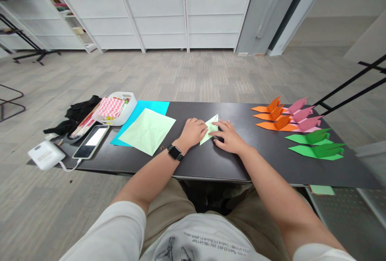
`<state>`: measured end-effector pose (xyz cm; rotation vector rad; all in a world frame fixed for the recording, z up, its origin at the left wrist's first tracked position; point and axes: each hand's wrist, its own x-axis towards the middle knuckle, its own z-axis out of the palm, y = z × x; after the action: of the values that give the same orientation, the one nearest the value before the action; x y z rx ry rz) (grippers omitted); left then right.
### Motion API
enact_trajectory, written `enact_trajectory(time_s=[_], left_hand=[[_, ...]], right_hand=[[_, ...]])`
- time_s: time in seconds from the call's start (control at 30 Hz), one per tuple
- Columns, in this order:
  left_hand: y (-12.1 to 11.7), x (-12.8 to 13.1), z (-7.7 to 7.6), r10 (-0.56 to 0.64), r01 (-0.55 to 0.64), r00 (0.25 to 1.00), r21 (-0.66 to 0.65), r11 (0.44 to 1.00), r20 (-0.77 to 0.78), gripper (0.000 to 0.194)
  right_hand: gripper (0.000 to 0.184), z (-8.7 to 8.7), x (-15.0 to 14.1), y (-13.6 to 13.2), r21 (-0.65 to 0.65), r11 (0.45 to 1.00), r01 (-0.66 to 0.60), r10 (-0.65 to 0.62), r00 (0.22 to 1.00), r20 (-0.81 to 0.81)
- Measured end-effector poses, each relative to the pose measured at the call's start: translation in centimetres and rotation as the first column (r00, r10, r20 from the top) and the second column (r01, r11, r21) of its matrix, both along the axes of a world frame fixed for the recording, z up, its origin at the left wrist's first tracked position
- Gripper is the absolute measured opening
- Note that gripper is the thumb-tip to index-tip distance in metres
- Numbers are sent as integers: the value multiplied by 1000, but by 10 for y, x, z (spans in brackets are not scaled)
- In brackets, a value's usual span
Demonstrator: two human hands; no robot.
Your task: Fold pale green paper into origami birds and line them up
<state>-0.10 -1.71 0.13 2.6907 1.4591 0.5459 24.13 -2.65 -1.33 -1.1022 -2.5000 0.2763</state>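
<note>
While the left hand is resting its fingers close together on the folded pale-green paper, whether pinching I cannot tell, the right hand is lying fingers spread over its right edge. Dark tabletop is stretching leftward to a pale-green sheet, rightward to orange paper birds.

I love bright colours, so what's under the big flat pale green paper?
A bright blue sheet pokes out from under the pale green paper at its top and left edges. The rest is covered, so anything else hidden there can't be seen.
</note>
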Motion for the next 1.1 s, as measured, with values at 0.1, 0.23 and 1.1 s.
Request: enact_trajectory(time_s=[0.1, 0.23, 1.1], left_hand=[[1, 1, 1, -1, 2, 999, -23, 1000, 33, 27], [1, 2, 2, -42, 45, 997, -45, 998, 59, 33], [6, 5, -15, -95, 107, 986, -90, 990, 136, 30]], right_hand=[[42, -3, 4, 6, 22, 999, 25, -24, 999, -41], [37, -8, 15, 17, 56, 990, 131, -124, 986, -107], [12, -3, 12, 10, 36, 991, 128, -122, 984, -132]])
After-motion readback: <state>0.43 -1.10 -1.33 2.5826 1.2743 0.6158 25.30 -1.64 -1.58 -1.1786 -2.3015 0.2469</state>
